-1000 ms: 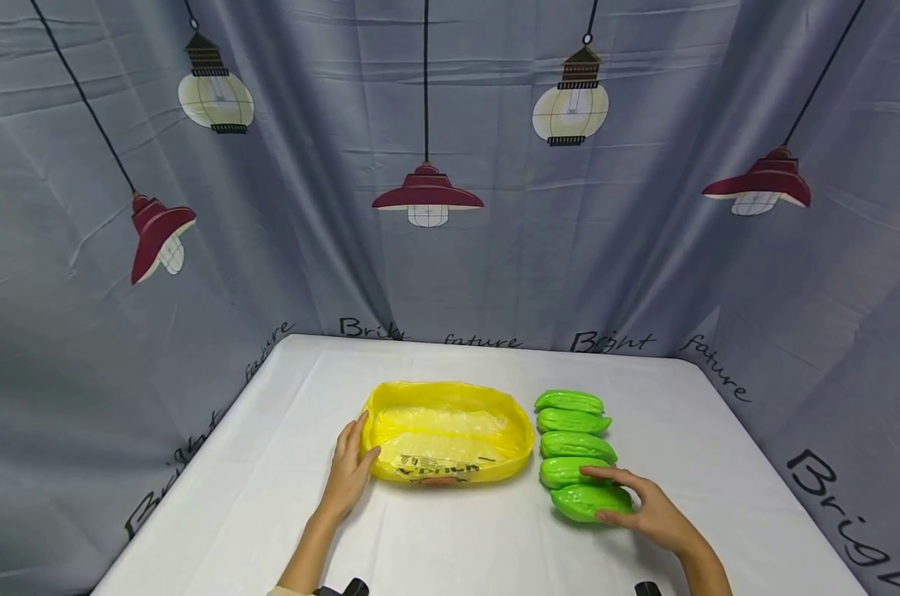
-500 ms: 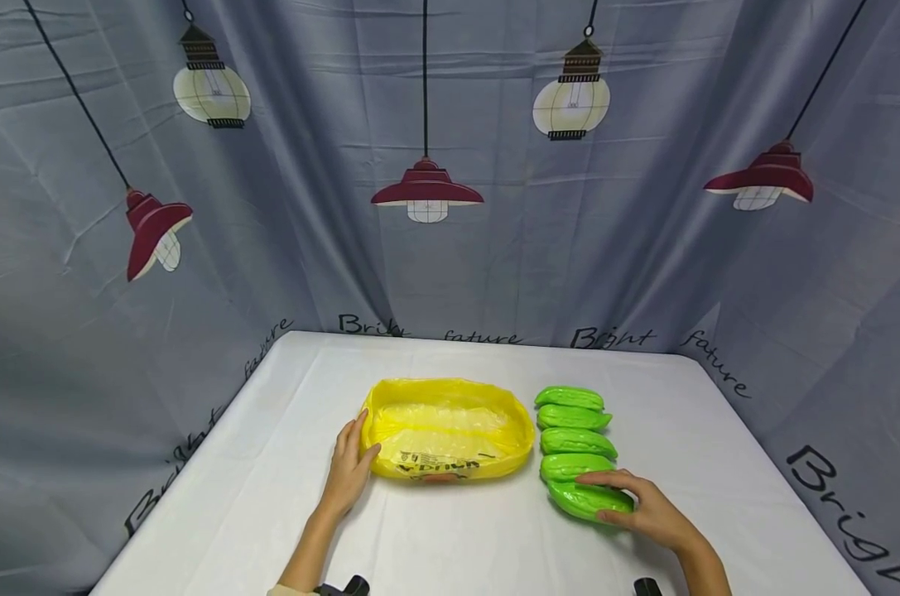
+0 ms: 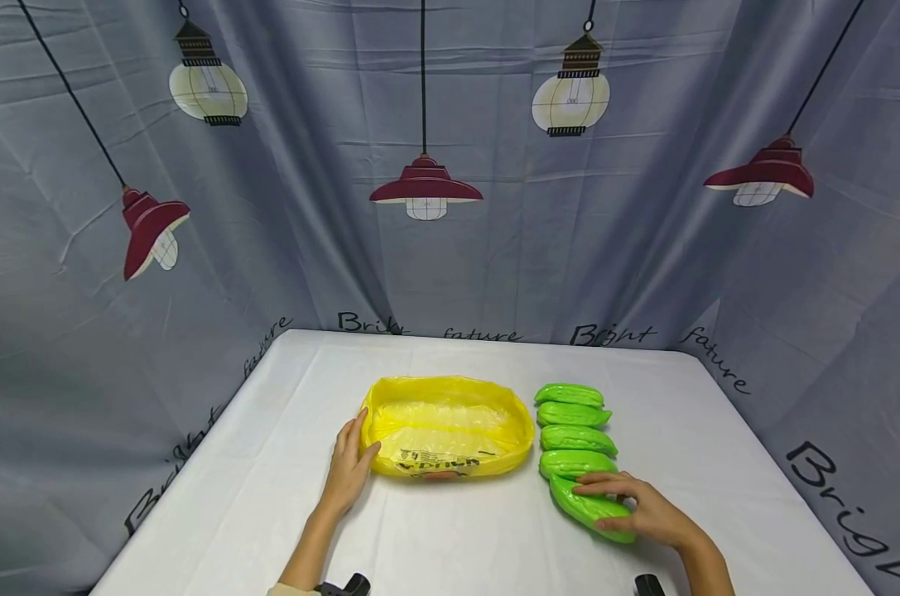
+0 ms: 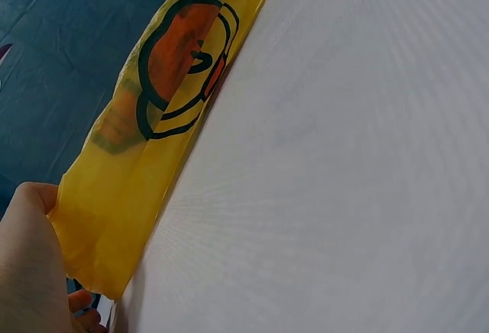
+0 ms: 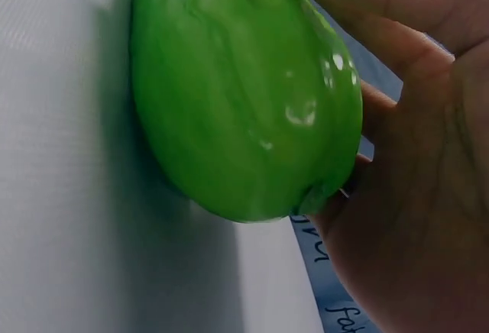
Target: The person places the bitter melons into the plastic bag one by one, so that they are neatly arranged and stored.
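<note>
A yellow plastic bag lies spread on the white table with its wide mouth facing up. My left hand holds it at the left end, thumb and fingers at the rim; the left wrist view shows the printed bag side beside that hand. On the right, my right hand grips the nearest shiny green gourd between thumb and fingers. Close up, this ridged gourd hides some of the fingers. Several similar green gourds form a column behind it.
White cloth covers the table. A grey-blue curtain printed with lamps and lettering surrounds its back and sides. Dark wrist devices show at the lower frame edge.
The nearest gourd has turned, its right end swinging toward me, with my right hand on it. My left hand and the bag stay in place.
</note>
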`<state>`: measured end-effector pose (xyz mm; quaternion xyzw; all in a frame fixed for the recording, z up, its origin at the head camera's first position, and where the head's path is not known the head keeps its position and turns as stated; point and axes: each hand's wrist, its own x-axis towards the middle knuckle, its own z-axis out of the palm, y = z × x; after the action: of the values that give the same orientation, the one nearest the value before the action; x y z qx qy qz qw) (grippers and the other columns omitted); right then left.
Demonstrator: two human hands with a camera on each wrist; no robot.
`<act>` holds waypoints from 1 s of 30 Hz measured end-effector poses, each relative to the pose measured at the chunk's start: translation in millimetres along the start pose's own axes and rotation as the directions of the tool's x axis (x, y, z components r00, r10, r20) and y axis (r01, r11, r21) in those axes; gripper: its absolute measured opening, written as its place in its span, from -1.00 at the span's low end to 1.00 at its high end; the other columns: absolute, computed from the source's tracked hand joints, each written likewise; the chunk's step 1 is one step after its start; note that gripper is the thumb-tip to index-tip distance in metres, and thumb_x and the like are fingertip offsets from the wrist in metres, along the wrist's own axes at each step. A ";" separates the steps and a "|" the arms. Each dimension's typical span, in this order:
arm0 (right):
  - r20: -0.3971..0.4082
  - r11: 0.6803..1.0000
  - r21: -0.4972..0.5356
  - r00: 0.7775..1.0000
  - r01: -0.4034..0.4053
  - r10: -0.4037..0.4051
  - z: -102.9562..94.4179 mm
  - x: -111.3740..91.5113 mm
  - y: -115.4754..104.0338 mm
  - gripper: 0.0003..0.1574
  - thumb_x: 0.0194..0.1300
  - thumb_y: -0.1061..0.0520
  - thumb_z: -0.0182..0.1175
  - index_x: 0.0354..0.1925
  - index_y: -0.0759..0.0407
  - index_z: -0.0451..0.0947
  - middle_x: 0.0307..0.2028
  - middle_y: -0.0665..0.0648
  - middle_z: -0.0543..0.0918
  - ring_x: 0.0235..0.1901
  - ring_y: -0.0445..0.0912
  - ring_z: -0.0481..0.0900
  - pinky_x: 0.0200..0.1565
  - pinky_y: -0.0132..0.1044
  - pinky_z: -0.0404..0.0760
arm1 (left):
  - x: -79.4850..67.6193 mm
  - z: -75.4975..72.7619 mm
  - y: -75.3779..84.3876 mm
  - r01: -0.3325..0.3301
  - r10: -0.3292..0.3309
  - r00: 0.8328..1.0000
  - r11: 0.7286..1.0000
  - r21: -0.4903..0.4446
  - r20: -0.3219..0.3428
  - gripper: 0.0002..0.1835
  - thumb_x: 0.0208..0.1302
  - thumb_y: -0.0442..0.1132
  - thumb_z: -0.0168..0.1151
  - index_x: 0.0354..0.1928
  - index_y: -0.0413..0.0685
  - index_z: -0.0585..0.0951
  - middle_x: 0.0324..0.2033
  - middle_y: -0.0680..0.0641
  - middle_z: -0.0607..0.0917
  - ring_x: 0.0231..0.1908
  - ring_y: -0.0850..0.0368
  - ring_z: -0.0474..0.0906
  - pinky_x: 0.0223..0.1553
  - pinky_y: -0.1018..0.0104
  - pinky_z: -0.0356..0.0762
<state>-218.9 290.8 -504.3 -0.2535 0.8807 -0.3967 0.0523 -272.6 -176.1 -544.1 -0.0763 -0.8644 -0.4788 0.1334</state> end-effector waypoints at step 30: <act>0.303 0.970 0.178 0.947 -0.167 0.107 -11.6 -4.9 -6.7 -0.18 0.02 0.11 0.36 0.27 0.00 0.35 0.25 0.17 0.35 0.04 -0.13 0.38 -0.08 -0.07 0.44 | -0.9 1.0 -0.7 -0.007 0.007 1.000 0.997 0.082 -0.001 -0.34 0.38 -0.04 -0.04 0.44 0.14 -0.02 0.30 -0.34 0.14 0.23 -0.39 0.09 0.14 -0.38 -0.01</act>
<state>-215.3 297.2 -492.1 -0.2402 0.8343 -0.4375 0.2341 -272.1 -175.6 -545.4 -0.0735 -0.8829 -0.4426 0.1385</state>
